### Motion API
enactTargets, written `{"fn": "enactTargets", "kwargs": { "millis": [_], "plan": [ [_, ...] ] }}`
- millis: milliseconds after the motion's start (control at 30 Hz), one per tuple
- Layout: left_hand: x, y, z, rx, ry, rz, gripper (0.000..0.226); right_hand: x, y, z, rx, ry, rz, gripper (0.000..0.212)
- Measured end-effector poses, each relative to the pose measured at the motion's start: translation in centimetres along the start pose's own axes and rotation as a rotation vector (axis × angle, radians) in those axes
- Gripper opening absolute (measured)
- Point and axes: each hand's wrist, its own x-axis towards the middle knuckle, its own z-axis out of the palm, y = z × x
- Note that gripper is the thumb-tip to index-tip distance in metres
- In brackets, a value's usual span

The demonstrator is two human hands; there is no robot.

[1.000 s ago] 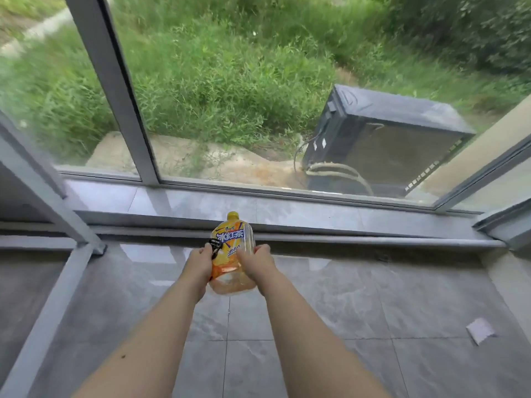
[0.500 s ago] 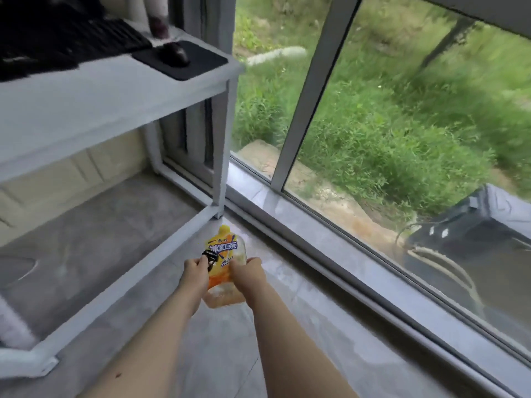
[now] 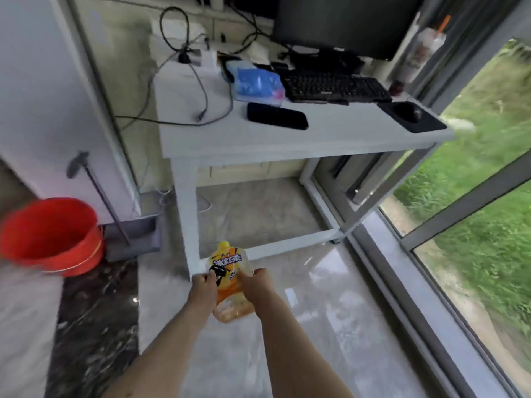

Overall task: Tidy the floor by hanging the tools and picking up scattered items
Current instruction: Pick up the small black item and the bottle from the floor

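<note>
Both hands are out in front, over the pale floor tiles, with a drink bottle held between them. The left hand grips the bottle's left side, fingers curled around it, and the right hand clasps the right side the same way. The bottle is tilted away, its yellow cap pointing toward the white desk just ahead. There seems to be a little amber liquid in its base, though the blur makes that uncertain. A red bucket sits left, beside a grey dustpan with its long handle leaning against the wall.
</note>
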Motion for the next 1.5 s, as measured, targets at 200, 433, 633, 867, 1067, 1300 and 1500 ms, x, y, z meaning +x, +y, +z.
{"fn": "enactTargets", "kwargs": {
  "millis": [200,433,633,867,1067,1300,1500],
  "plan": [
    [0.3,-2.9,-15.7,-0.106,0.197,-0.016,0.033,-4.3,-4.8,13.8,-0.121,-0.188,-0.112,0.058],
    [1.6,-4.7,-27.7,-0.263,0.371,-0.112,0.043,-7.5,-10.5,25.4,-0.298,-0.314,-0.173,0.070],
    [5.9,-6.0,-35.9,-0.410,0.485,-0.191,0.032,-7.5,-15.1,34.9,-0.450,-0.426,-0.221,0.066],
    [12.6,-5.0,-45.7,-0.521,0.579,-0.251,0.043,-5.5,-22.1,46.2,-0.579,-0.519,-0.298,0.061],
    [19.1,-6.7,-53.7,-0.650,0.679,-0.296,0.030,-3.8,-26.4,56.5,-0.689,-0.576,-0.361,0.066],
    [26.0,-12.1,-61.2,-0.744,0.788,-0.346,0.025,-2.1,-26.5,68.6,-0.855,-0.555,-0.405,0.069],
    [31.7,-16.2,-67.3,-0.794,0.778,-0.463,0.044,0.1,-26.4,77.7,-0.919,-0.574,-0.386,0.065]
  ]
}}
